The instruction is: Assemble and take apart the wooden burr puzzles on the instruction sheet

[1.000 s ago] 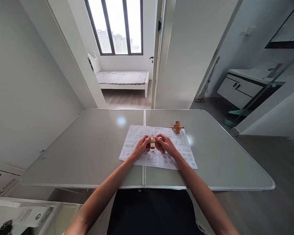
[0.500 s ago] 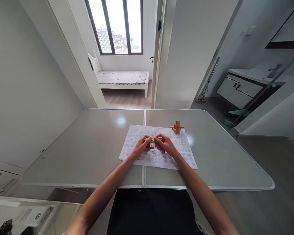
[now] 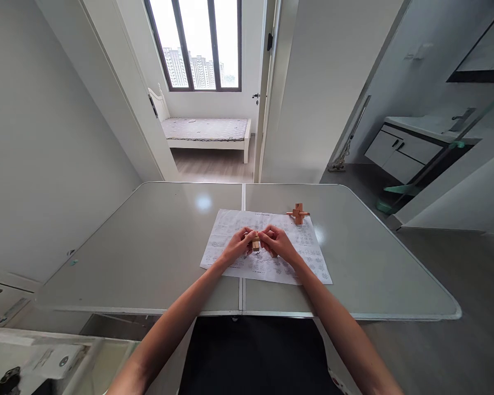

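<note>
Between my two hands, just above the printed sheet, is a small wooden block puzzle [image 3: 256, 244] of light brown pieces. My left hand [image 3: 240, 243] is closed on its left side with thumb and fingers. From the other side my right hand [image 3: 276, 241] grips it too, and a darker wooden piece [image 3: 273, 253] shows under its fingers. How the pieces fit together is mostly hidden by my fingers. A white paper sheet [image 3: 226, 225] with rows of small printed diagrams lies flat beneath both hands.
A cross-shaped wooden puzzle [image 3: 298, 214] stands at the sheet's far right corner. The grey table [image 3: 156, 247] has a seam [image 3: 241, 296] down its middle. Beyond it are a doorway, a bed [image 3: 206, 129] and a window.
Both hands stay in nearly the same place. The wooden puzzle between them has shifted very slightly, and the darker piece under my right fingers shows a little less.
</note>
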{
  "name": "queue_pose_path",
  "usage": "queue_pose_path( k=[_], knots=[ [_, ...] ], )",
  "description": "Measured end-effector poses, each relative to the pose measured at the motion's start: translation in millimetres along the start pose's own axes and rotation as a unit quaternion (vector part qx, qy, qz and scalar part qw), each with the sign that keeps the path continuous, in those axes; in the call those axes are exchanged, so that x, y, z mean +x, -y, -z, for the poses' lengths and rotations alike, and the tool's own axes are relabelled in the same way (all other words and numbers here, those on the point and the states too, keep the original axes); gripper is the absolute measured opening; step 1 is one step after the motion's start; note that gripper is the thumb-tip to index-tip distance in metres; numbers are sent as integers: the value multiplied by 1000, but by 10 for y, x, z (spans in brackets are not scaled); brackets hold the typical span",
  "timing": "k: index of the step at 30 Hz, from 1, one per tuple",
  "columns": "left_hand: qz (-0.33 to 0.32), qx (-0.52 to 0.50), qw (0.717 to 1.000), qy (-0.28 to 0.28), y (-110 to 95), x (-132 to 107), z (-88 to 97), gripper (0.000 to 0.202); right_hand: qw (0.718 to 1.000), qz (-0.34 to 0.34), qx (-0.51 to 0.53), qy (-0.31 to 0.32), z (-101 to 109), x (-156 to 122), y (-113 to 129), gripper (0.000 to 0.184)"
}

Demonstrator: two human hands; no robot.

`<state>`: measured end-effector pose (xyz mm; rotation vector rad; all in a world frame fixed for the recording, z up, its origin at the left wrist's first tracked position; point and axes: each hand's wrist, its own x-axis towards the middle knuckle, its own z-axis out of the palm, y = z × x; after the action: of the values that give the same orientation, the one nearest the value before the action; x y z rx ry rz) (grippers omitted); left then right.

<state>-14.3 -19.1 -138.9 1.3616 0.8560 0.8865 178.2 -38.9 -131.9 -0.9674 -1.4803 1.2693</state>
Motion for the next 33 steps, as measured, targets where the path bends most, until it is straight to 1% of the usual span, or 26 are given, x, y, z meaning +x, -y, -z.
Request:
queue_pose_path(
  k=[6,14,17,19,20,23,25,27,28,30,32,33],
  knots=[
    [3,19,1000,-1,-27,-13,-8,42,1000,3,1,1,8,-1,-15,44],
    [-25,31,999,3,-33,-34,-25,42,1000,-11,14,12,19,-1,2,45],
    [-34,32,999,-9,-57,-49,-35,40,1000,-15,9,5,10,-3,31,46],
    [-39,27,999,-5,-79,-63,-50,40,1000,-17,9,-5,3,-1,45,47],
    [-43,20,999,5,-86,-68,-58,43,1000,-20,9,-10,0,1,48,47],
    [-57,-15,998,33,-84,-68,-76,65,999,-24,11,-20,4,18,45,48],
    [-58,-28,998,18,-72,-55,-79,69,999,-17,7,-32,24,35,26,50],
    [-49,-23,998,-13,-67,-41,-71,67,997,1,-38,-74,57,53,-7,49],
    [-45,-18,998,-28,-69,-35,-64,65,991,12,-84,-105,78,59,-28,47],
    [-42,-10,998,-49,-79,-30,-52,64,965,28,-207,-159,119,63,-74,41],
    [-41,-7,997,-63,-90,-29,-46,64,936,22,-310,-167,150,57,-113,35],
    [-41,-8,997,-67,-93,-28,-46,64,925,13,-345,-157,160,52,-127,33]
  ],
)
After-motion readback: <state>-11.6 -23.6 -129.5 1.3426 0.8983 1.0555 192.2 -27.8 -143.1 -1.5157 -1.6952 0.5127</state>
